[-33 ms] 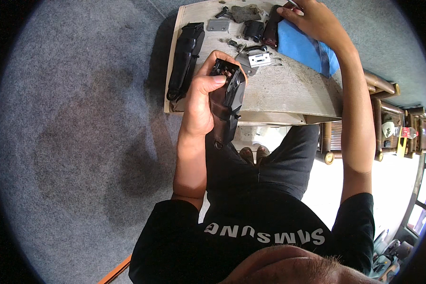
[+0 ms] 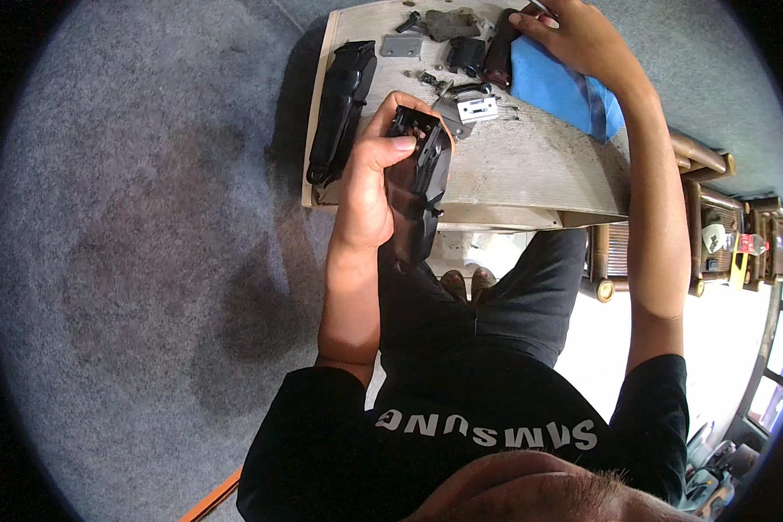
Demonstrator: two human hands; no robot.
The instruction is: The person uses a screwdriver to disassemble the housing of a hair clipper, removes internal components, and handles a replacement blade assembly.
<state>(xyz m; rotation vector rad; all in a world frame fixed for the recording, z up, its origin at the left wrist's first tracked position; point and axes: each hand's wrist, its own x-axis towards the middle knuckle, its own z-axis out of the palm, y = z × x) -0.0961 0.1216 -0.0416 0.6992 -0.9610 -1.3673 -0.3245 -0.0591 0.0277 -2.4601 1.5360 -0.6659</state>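
Note:
My left hand [image 2: 372, 165] is wrapped round a black hair clipper [image 2: 416, 196], its head end pointing away from me. No blade covers that end, so small inner parts show, and my thumb presses beside them. At the table's far right, my right hand [image 2: 583, 39] is closed on a slim silvery tool [image 2: 540, 6], cut off by the upper edge, so its kind does not show. Under that hand lie a blue cloth [image 2: 557, 83] and a dark brown, long object [image 2: 500, 52]. A second black clipper [image 2: 344, 113] lies along the table's left edge.
The pale wooden table [image 2: 539, 170] also bears a white-and-silver blade [image 2: 478, 109], a grey plate [image 2: 402, 46], a small black block [image 2: 466, 55], a dirty grey piece [image 2: 452, 25] and several small screws and parts. Bamboo furniture [image 2: 709, 157] stands at the right.

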